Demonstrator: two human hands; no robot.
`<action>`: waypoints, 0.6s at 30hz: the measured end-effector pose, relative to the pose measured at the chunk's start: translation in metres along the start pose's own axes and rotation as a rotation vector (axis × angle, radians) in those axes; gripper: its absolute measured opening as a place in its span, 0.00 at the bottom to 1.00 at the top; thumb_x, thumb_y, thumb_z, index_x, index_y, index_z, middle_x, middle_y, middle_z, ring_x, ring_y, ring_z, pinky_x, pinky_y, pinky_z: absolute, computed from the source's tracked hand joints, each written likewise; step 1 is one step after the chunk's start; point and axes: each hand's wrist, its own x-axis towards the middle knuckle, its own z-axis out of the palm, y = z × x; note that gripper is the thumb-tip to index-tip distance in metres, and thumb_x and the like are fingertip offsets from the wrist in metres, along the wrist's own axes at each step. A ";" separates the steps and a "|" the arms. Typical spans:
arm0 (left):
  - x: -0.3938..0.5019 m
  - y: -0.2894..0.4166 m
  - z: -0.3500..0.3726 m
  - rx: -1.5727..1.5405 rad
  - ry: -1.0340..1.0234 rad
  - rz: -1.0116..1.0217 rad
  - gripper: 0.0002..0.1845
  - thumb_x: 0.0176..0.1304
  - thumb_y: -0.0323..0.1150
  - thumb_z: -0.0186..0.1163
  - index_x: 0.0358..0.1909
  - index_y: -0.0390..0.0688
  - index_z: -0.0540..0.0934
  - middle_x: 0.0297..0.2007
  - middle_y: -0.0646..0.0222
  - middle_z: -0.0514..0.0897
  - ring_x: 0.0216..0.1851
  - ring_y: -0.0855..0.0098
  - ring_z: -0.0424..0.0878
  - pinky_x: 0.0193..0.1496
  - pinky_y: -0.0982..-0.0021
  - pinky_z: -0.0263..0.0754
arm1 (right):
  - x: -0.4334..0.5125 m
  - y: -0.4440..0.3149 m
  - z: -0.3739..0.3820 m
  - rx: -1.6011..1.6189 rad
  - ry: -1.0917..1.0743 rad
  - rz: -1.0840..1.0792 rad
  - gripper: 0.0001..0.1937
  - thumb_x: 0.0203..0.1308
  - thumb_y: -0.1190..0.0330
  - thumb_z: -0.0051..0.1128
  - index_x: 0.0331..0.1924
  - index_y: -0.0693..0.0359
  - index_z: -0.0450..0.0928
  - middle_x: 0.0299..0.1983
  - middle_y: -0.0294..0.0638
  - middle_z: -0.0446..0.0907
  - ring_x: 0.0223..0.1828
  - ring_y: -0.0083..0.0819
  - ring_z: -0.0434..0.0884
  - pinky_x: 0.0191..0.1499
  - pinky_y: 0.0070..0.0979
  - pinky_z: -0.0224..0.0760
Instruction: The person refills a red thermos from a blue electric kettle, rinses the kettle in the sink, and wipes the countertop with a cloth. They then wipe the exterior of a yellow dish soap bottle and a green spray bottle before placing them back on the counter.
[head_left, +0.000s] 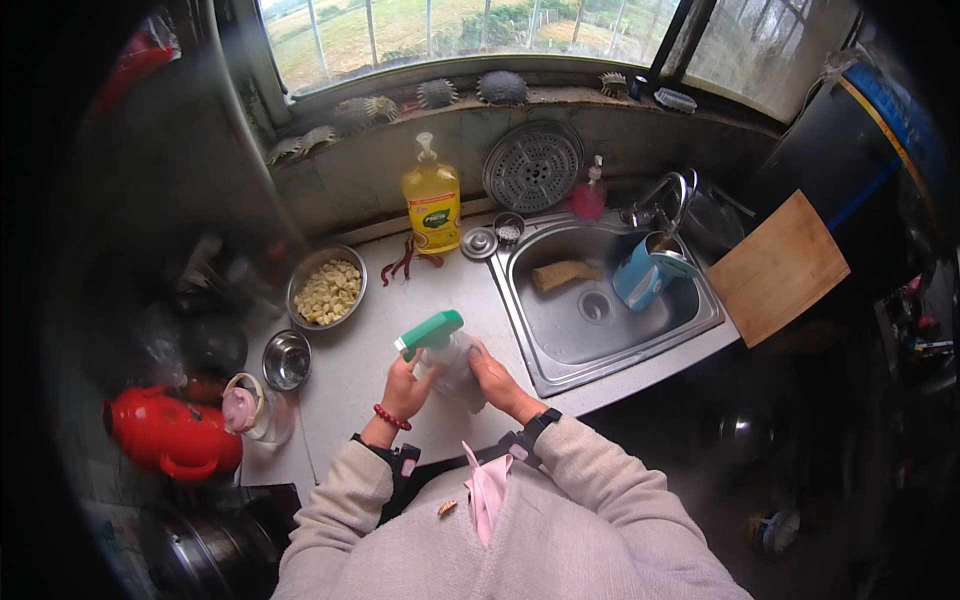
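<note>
A spray bottle (448, 364) with a green trigger head and a translucent body is between my two hands, over the white counter. My left hand (407, 390), with a red bead bracelet at its wrist, grips it just below the nozzle side. From the other side my right hand (498, 377) holds the bottle's body. Something pale and greyish hangs at the lower part of the body; whether it is a cloth or the bottle itself, I cannot tell. The fingertips of both hands are partly hidden.
Right of my hands, a steel sink (559, 330) holds a blue container (637, 281) and a brown sponge-like piece (562, 275). A wooden cutting board (780, 266) leans beyond it. Leftward are a bowl of peeled cloves (328, 292), a steel bowl (286, 361) and a red thermos (172, 433). Yellow detergent (433, 202) stands behind.
</note>
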 end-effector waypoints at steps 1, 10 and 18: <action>-0.003 0.000 0.004 -0.055 -0.028 0.010 0.35 0.55 0.34 0.71 0.64 0.40 0.68 0.59 0.57 0.74 0.60 0.62 0.73 0.65 0.66 0.65 | 0.001 0.000 0.000 0.008 -0.003 0.019 0.26 0.77 0.54 0.31 0.71 0.60 0.57 0.65 0.47 0.67 0.68 0.34 0.64 0.71 0.28 0.51; 0.006 -0.011 0.025 -0.280 -0.010 0.120 0.61 0.58 0.64 0.60 0.75 0.39 0.33 0.74 0.57 0.46 0.75 0.62 0.46 0.75 0.62 0.46 | 0.001 -0.052 0.035 0.155 -0.031 -0.153 0.26 0.77 0.58 0.31 0.72 0.62 0.53 0.71 0.46 0.58 0.74 0.35 0.55 0.74 0.30 0.41; 0.006 -0.033 0.029 -0.421 -0.076 0.060 0.57 0.59 0.60 0.62 0.76 0.43 0.37 0.74 0.59 0.48 0.74 0.62 0.49 0.74 0.62 0.48 | 0.036 -0.012 0.010 -0.014 -0.103 -0.096 0.28 0.76 0.51 0.26 0.67 0.63 0.62 0.63 0.48 0.70 0.65 0.35 0.67 0.69 0.28 0.54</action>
